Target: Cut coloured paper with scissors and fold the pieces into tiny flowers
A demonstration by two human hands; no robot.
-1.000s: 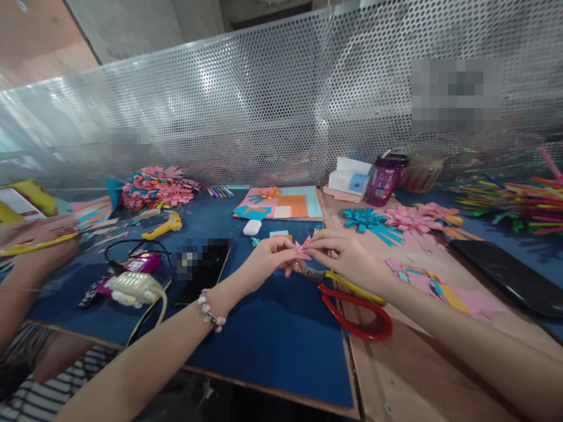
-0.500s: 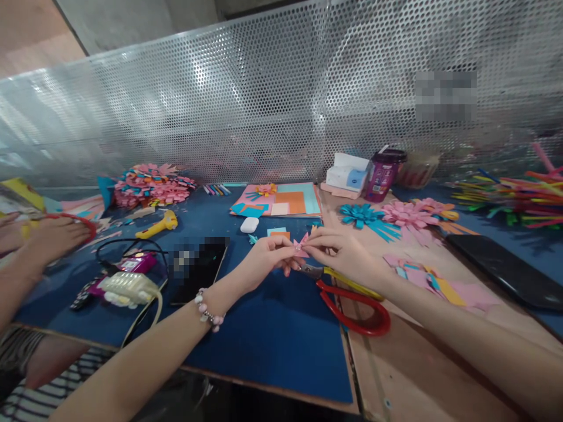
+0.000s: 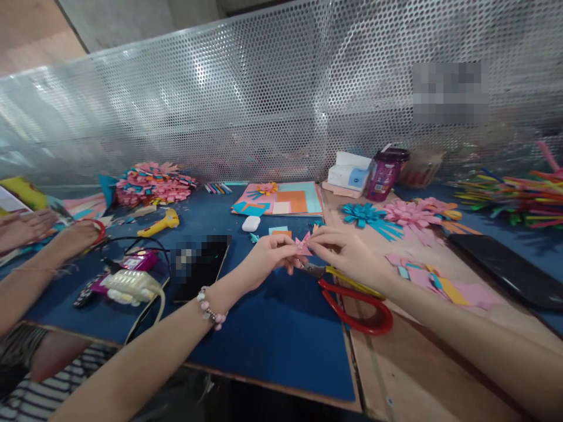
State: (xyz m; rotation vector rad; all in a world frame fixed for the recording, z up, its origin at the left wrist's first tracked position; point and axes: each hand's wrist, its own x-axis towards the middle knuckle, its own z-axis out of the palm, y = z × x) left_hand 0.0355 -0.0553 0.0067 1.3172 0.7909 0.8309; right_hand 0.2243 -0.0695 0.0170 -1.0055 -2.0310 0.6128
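Between my two hands is a small folded piece of pink paper with pointed corners. My left hand pinches its left side, and a bracelet of beads circles that wrist. From the right, the fingertips of my right hand close on the paper's other edge. Scissors with red and yellow handles lie just below my right hand, the blades partly hidden by it. Small squares of orange and light blue paper rest on the blue table behind my left hand, near a white earbud case.
Stacked coloured paper lies at the back. To the right are paper flowers, a purple cup, pipe cleaners and a black phone. A co-worker's hand with scissors, a yellow glue gun and a power strip are left.
My hands keep their hold on the pink paper with little movement. At the left, the co-worker's hand and scissors have shifted slightly right, and their other hand shows more.
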